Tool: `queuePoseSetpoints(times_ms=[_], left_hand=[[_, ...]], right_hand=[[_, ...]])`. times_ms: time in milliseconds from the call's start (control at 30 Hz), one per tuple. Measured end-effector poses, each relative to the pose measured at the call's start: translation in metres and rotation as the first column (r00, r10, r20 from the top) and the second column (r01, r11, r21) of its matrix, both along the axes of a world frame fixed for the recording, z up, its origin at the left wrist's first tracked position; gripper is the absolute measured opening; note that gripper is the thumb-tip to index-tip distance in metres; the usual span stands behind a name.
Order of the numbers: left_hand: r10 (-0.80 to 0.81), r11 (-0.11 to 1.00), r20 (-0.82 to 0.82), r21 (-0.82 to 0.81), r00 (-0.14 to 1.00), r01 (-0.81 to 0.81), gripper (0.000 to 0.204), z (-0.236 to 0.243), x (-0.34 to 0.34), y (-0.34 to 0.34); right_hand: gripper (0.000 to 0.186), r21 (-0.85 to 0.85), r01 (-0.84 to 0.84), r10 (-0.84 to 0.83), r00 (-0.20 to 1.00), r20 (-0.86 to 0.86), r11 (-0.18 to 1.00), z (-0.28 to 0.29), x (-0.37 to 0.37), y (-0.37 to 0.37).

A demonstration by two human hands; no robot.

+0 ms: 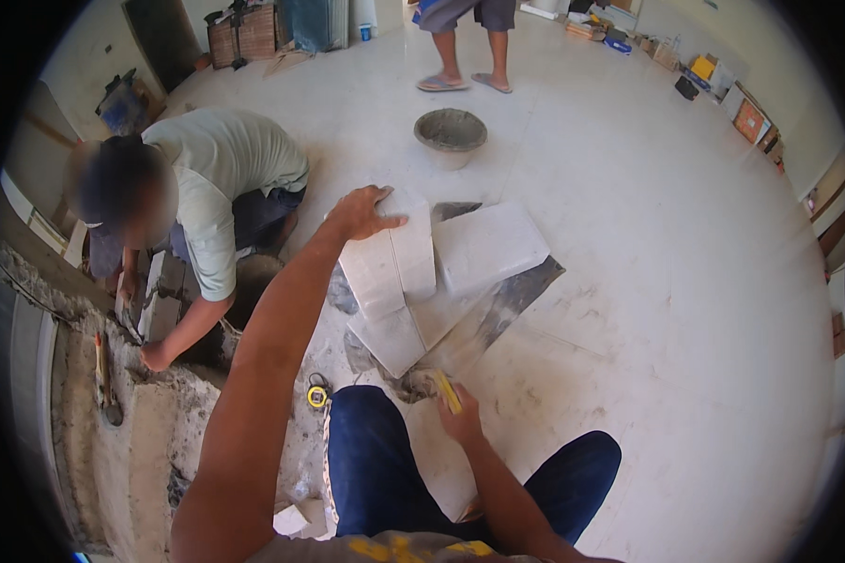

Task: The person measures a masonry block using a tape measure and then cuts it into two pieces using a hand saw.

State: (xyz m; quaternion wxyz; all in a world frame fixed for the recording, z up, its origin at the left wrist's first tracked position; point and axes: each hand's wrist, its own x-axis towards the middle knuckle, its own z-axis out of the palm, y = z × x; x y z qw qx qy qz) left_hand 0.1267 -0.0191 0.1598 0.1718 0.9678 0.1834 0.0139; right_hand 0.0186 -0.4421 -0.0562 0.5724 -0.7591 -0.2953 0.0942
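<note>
The left hand (pixel 361 214) lay spread on a stack of white rectangular blocks (pixel 374 272). On the stack's near side, the right hand (pixel 462 419) held a slim yellow object (pixel 449 392). Beyond the stack stood a round grey basin (pixel 451 159) of grey mortar (pixel 451 128). Left of the stack, a pale-shirted co-worker (pixel 239 150) crouched; nearer the stack lay a round yellow-and-black tape measure (pixel 317 394).

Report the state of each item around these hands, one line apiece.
Left hand: spread, resting on a white block.
Right hand: closed on a yellow object.
White block at right: lying untouched by either hand.
Dark sheet: dusty, partly covered by blocks.
Tape measure: on the floor; blade state unclear.
Basin: upright, holding grey mix.
Hammer: lying down, unheld.
</note>
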Motion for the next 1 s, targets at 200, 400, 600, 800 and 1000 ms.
queuePoseSetpoints(times_ms=[200, 400, 600, 800, 1000], left_hand=[[-0.037, 0.998, 0.098, 0.050, 0.995, 0.032, 0.096, -0.021, 0.006, -0.002], [-0.002, 1.000, 0.033, 0.027, 0.999, 0.001, 0.098, -0.017, 0.014, 0.019], [-0.013, 1.000, 0.064, 0.012, 0.998, 0.013, 0.093, -0.018, 0.020, 0.022], [0.041, 0.999, 0.050, -0.007, 0.998, -0.040, 0.096, -0.012, 0.013, 0.008], [0.042, 0.992, 0.099, 0.112, 0.994, -0.053, 0.092, -0.011, -0.004, -0.026]], right_hand=[[0.020, -0.092, -0.006, 0.000, 0.998, -0.065, 0.996, -0.025, 0.034, 0.048], [0.023, -0.112, 0.007, -0.026, 0.986, -0.162, 0.994, 0.001, -0.042, -0.052], [0.034, -0.383, -0.021, -0.084, 0.964, -0.254, 0.924, 0.085, -0.069, -0.142], [0.048, -0.388, 0.204, -0.261, 0.960, -0.099, 0.899, 0.125, -0.054, -0.187], [0.068, -0.442, 0.404, -0.363, 0.915, 0.179, 0.801, 0.012, 0.038, -0.087]])
